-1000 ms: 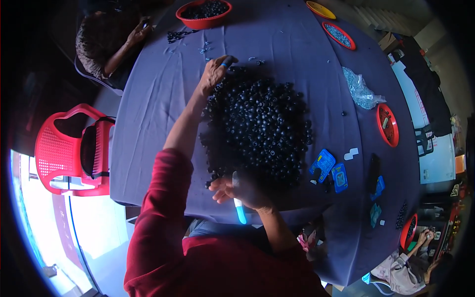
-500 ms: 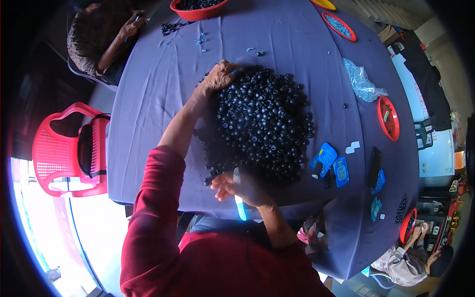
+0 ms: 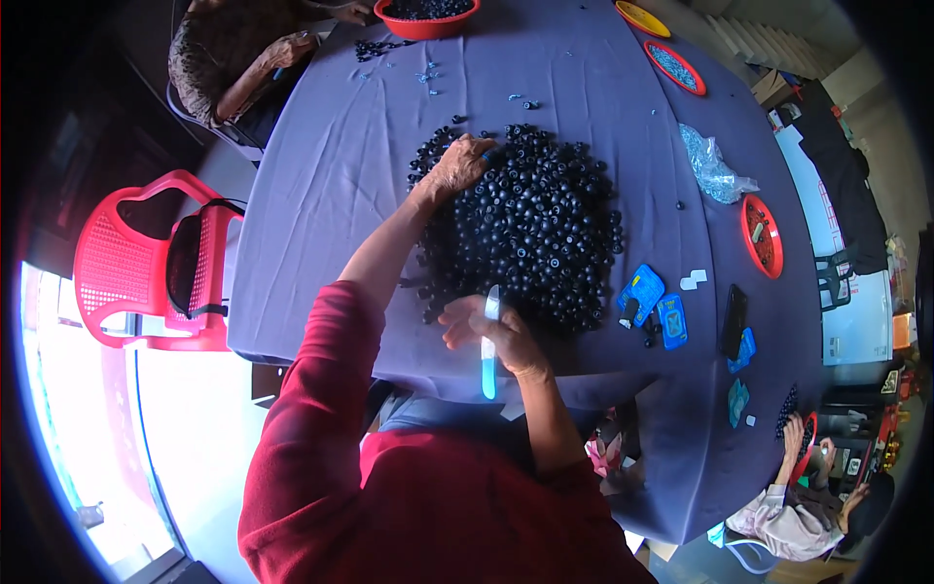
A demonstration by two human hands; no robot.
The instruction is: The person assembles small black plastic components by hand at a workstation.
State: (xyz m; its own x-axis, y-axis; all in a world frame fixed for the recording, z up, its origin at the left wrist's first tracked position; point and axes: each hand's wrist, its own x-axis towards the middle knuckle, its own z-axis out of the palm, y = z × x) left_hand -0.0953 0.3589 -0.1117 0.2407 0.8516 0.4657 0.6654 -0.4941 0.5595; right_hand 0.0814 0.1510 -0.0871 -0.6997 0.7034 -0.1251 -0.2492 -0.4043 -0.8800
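Wrinkly cloth w/ round blk pcs: R hand grip holds slim tool, can't tell L hand grip.

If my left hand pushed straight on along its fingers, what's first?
Most likely the heap of small black pieces: the left hand seems to be at its upper edge already, though contact depth is unclear.

left hand outstretched, right hand nearer torso
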